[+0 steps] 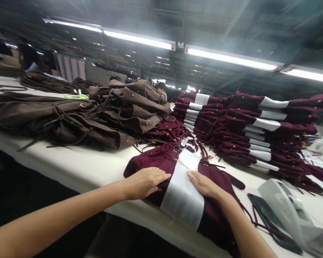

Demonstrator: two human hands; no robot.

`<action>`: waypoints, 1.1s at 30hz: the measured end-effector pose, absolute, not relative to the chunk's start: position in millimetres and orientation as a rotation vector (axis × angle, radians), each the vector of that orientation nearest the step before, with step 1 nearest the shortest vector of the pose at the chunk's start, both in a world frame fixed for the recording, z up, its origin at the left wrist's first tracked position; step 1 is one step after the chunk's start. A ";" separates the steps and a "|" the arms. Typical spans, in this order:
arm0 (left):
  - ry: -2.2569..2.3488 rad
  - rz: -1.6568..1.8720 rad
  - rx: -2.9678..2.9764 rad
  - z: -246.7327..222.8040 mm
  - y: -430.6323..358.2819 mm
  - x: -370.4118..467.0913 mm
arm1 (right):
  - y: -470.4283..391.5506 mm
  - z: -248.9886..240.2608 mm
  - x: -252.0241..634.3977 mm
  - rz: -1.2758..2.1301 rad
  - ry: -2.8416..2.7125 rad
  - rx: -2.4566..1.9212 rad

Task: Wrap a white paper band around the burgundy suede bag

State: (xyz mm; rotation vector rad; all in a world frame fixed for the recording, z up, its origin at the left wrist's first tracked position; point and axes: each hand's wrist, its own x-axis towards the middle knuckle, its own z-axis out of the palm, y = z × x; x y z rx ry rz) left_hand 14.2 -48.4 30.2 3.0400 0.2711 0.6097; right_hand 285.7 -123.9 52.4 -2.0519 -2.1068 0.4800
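Head view. One folded maroon garment lies at the near edge of the white counter, partly overhanging it, with one white paper band wrapped across its middle. The left hand lies flat, palm down and fingers extended, on the maroon fabric just left of the band, fingertips touching the band's edge. The right hand lies flat as well, fingers together, resting on the band's right edge and the fabric beside it. Neither hand pinches or grips anything.

Behind the garment stands one stack of maroon garments, each banded in white; at least ten layers are countable, the lower ones too compressed to count exactly. To its left, one loose heap of brown garments with cords and brass studs; individual pieces cannot be counted.

Right of the right forearm: one dark phone lying flat, and just beside it one white tape dispenser. Overhead, three fluorescent light strips are lit. One person is partly visible behind the brown heap.
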 end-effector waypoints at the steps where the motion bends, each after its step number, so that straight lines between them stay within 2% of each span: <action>1: 0.270 0.622 3.057 28.8 -48.8 12.6 | -138.5 60.1 285.2 0.518 -2.074 -1.991; 5: 0.269 0.707 3.126 21.1 -46.9 13.4 | -205.1 81.9 282.8 0.446 -1.946 -1.815; 7: 0.238 0.808 3.168 15.1 -44.8 14.4 | -235.0 75.7 282.6 0.173 -2.037 -1.829; 11: 0.039 1.011 3.234 -2.5 -40.9 12.6 | -269.1 30.2 291.8 -0.635 -2.109 -1.831; 14: -0.043 1.130 3.248 -17.8 -41.4 9.3 | -277.9 -8.0 299.5 -0.988 -1.991 -1.782; 17: 0.016 1.102 3.254 -26.4 -46.5 4.7 | -281.2 -31.4 299.6 -1.061 -1.971 -1.770; 22: 0.143 0.864 3.164 -24.2 -64.7 -10.5 | -281.0 -49.2 299.7 -1.095 -1.907 -1.764; 26: 0.520 0.929 2.822 -22.1 -76.0 -18.3 | -280.5 -67.2 307.3 -1.236 -1.850 -1.738; 33: 0.986 0.655 2.303 10.1 -82.7 25.4 | -283.7 -86.5 311.9 -1.282 -1.792 -1.726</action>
